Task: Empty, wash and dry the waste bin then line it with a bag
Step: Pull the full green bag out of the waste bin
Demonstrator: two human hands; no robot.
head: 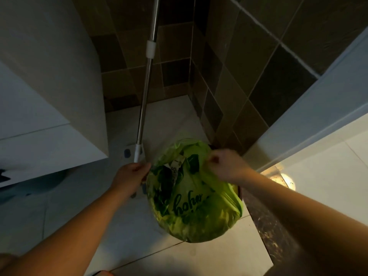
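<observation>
A light green plastic bag (196, 198) with dark green lettering covers the waste bin on the floor; only a dark sliver of the bin's rim (240, 191) shows at the right. Crumpled paper and rubbish lie in the bag's open top. My left hand (130, 177) pinches the bag's left edge. My right hand (226, 165) pinches the bag's far right edge, fingers curled round the plastic. Both hands sit at the bag's mouth, one on each side.
A mop with a metal pole (146, 86) leans in the tiled corner, its flat head (131, 153) on the floor just left of the bag. A white cabinet (49, 96) stands at left, a white door frame (310, 116) at right. Pale floor tiles (199, 259) lie in front.
</observation>
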